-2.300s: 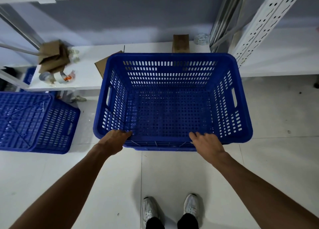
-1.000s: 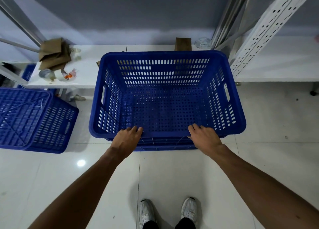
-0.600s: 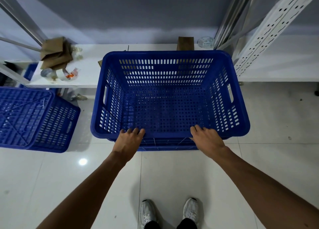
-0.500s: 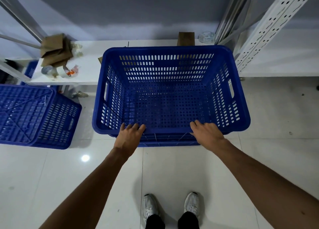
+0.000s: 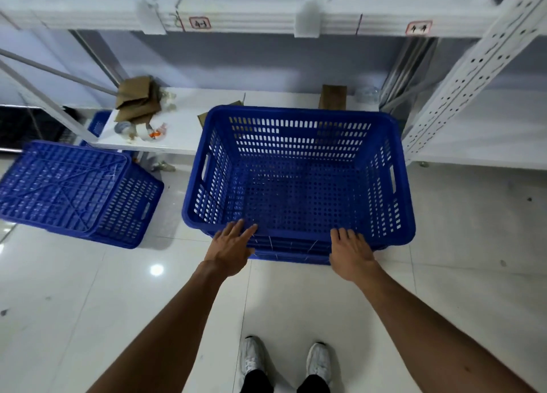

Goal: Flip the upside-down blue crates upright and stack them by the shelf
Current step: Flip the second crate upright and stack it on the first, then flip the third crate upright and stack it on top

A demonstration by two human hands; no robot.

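An upright blue crate sits in front of me, nested on top of other upright blue crates whose rims show just beneath its near edge. The stack stands against the low white shelf. My left hand lies flat against the crate's near rim with fingers stretched and apart. My right hand rests on the same rim further right, fingers laid on it and not hooked over. An upside-down blue crate lies on the floor at the left, bottom up.
Crumpled cardboard and tape rolls lie on the low shelf, with a brown box behind the stack. A perforated white shelf post rises at the right. My shoes stand on glossy white floor tiles.
My left hand has slid right along the near rim and its fingers have opened out flat. My right hand's grip has loosened. The view has tilted up towards the shelf.
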